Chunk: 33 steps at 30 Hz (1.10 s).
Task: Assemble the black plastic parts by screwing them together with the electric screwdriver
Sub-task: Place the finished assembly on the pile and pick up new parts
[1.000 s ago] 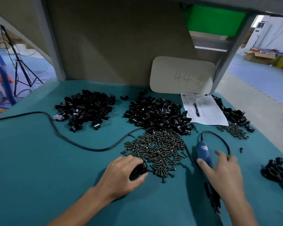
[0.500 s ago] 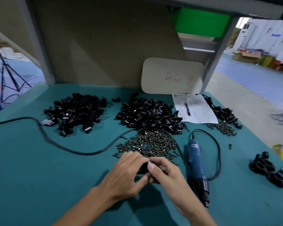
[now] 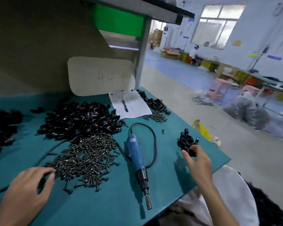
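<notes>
On the teal bench mat (image 3: 104,201), in an open workshop hall, the black plastic parts (image 3: 82,118) lie heaped far centre, with the screws (image 3: 87,157) nearer and the electric screwdriver (image 3: 136,154) to their right. The hands are apart. The left hand (image 3: 26,188) touches the screws; its grip cannot be determined. The right hand (image 3: 198,162) pinches one part (image 3: 192,151) at right. The parts appear light and rigid; grip them by the body.

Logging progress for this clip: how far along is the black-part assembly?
Done, apparently: a small cluster of joined black plastic parts on the right. In hand: the right hand pinches one black piece at that cluster; the left hand reaches the pile of dark metal screws; the blue electric screwdriver lies unheld. Left: a big heap of loose black plastic parts.
</notes>
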Motion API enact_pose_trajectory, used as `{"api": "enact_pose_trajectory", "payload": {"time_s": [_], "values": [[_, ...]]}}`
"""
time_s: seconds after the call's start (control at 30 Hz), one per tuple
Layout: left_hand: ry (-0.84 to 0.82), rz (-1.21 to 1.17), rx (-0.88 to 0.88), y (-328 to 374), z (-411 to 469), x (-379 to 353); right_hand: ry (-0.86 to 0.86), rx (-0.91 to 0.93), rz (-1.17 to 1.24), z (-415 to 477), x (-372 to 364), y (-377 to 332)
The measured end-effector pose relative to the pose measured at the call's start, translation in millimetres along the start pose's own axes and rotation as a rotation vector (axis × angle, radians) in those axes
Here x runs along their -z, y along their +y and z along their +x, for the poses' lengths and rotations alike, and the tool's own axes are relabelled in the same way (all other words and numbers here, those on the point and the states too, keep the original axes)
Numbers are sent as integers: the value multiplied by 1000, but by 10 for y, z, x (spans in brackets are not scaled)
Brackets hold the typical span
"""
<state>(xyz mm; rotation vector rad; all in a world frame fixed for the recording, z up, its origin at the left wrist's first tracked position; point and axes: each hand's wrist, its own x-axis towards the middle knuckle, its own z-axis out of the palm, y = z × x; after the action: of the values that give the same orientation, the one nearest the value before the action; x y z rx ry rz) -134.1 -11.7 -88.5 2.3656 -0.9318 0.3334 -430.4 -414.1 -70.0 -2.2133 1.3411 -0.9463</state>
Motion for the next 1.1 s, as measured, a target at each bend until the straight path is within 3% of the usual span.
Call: {"api": "enact_pose_trajectory", "payload": {"time_s": [0.27,0.47,0.57,0.73,0.87,1.03,1.1], "values": [[10,22,5,3,-25,-15,-28,-31,-186,263,-99,431],[-6,-24,65,-113,-11,-79,24,-91,-228,348,-144,232],[23,-105,150,-96,3,-44,57,41,-184,309,-242,-148],[56,-92,236,-281,141,54,-256,376,73,258,-655,-1183],[119,-12,343,-586,292,224,-642,577,5,270,-1224,-2042],[170,126,461,-959,453,423,-770,708,-158,233,-1928,-2617],[106,167,497,-1066,514,449,-769,723,-202,233,-2106,-2683]]}}
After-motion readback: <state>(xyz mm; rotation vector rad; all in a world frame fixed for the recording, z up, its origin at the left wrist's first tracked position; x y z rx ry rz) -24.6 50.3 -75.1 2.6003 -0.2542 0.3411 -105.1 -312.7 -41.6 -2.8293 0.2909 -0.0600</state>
